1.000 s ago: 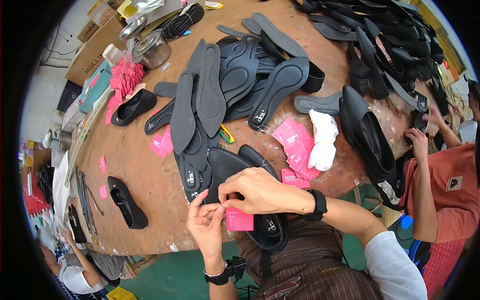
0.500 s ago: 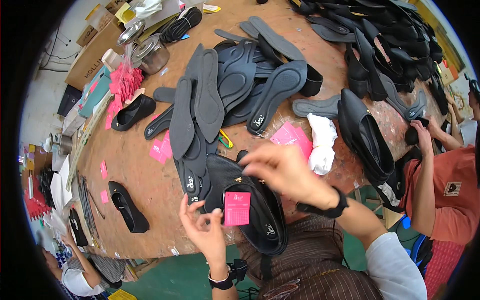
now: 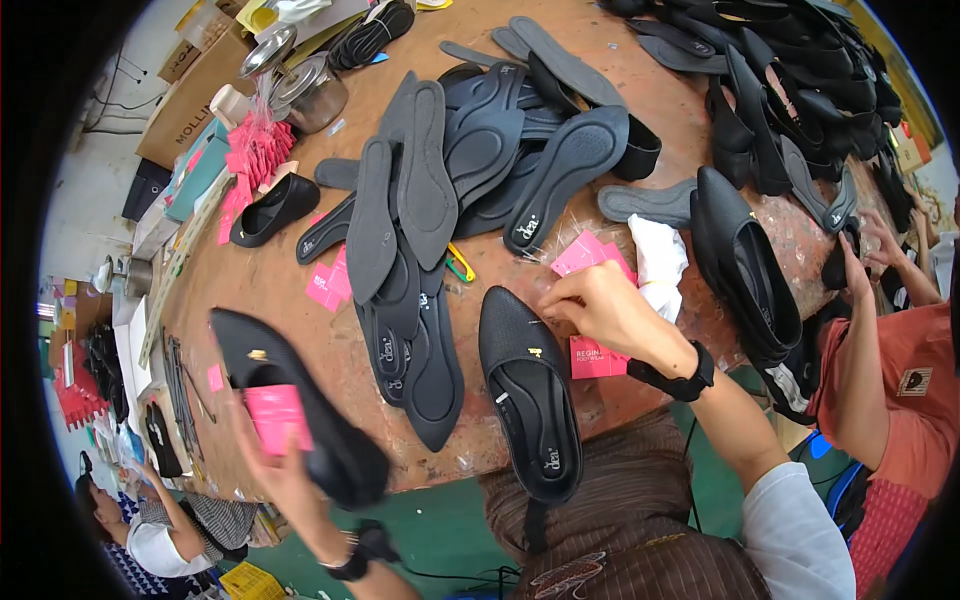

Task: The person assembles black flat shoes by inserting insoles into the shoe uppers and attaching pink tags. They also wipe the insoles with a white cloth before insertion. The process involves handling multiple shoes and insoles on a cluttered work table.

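Observation:
On the left, my left hand (image 3: 285, 490) grips a black pointed shoe (image 3: 300, 385), blurred by motion; a pink tag (image 3: 280, 418) lies over its opening under my fingers. Another black pointed shoe (image 3: 530, 410) rests at the table's near edge, toe away from me, with a small gold ornament and a printed insole. Beside its toe my right hand (image 3: 615, 310) is closed in a pinch; whatever is between the fingertips is too small to make out. Just under that hand shows a pink tag (image 3: 597, 360). More pink tags (image 3: 590, 255) lie beyond it, next to a white bundle (image 3: 657, 260).
Grey insoles (image 3: 430, 180) are heaped mid-table, with a yellow-green cutter (image 3: 461, 263) beside them. A large black shoe (image 3: 750, 280) stands at right, before a shoe pile (image 3: 800, 80). At left are a black shoe (image 3: 275, 210) and pink tags (image 3: 255, 150). Co-workers sit both sides.
My left hand has moved left, carrying one black shoe with its pink tag away from the other. My right hand has shifted right, off the shoes, toward the pink tags.

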Demonstrator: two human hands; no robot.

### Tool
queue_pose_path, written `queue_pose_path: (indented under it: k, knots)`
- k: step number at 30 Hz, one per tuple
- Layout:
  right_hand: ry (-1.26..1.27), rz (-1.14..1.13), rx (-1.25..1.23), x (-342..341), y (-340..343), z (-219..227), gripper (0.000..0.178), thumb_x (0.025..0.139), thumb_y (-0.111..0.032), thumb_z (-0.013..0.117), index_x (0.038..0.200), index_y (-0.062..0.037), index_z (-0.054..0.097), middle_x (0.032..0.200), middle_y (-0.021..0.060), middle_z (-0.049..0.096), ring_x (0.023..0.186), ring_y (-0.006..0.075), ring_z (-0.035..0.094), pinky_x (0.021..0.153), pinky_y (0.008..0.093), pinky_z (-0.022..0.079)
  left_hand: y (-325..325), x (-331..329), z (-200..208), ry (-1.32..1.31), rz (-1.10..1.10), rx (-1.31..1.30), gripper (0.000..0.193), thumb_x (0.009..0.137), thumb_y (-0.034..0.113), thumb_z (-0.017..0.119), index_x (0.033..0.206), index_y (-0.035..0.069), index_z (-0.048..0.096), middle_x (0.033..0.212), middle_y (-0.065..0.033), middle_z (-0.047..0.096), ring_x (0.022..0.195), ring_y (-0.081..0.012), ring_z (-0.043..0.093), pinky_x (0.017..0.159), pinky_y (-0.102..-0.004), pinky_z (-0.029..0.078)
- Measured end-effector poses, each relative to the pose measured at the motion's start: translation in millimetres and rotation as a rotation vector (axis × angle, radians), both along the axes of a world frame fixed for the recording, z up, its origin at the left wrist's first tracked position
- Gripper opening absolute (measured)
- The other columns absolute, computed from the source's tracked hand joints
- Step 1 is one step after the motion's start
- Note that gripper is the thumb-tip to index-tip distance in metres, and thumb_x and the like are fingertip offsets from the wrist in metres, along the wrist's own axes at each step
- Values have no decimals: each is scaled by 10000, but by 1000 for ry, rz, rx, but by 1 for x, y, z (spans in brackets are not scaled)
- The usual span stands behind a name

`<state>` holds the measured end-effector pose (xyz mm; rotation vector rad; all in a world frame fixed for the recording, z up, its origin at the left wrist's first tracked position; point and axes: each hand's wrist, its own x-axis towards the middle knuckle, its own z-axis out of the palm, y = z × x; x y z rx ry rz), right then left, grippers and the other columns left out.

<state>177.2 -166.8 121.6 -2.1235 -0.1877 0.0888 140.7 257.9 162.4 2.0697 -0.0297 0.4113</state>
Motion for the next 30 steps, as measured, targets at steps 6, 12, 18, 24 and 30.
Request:
queue_pose_path:
  k: [6,12,18,24,30]
  knots:
    - [-28,-312,433,9,-12,25,68,887,-19,709,941,14,685,711,41,685,641,53,620,576,223,495,121,72,13,350,596,537,581,955,128,650,1477,23,417,1344,-159,565,1229,-232,527,1028,-361,410]
    - [-446,-466,415,5,-25,68,42,889,-31,721,886,6,701,798,26,704,731,72,646,672,222,489,-84,-3,-4,107,-33,32,260,895,107,703,1143,37,675,1085,-96,600,982,-209,594,755,-300,514]
    - [-378,-109,128,-48,30,71,65,787,-48,722,779,-31,659,707,91,642,679,255,626,795,365,472,-185,-37,-27,467,-404,138,359,847,-19,680,1197,59,706,966,-92,591,743,-135,594,638,-266,499]
    - [-273,44,-203,-83,80,3,58,725,-52,701,725,-36,646,596,72,606,689,236,608,889,410,441,-182,-37,-43,530,-356,-78,468,840,-95,621,1284,46,669,868,-56,566,630,-65,507,575,-229,436]
    - [-317,28,-281,-83,84,-14,61,716,-65,690,715,-19,648,577,96,588,663,238,598,906,398,419,-181,-40,-50,537,-313,-70,482,832,-92,624,1291,51,668,819,-43,546,585,-39,446,533,-213,404]
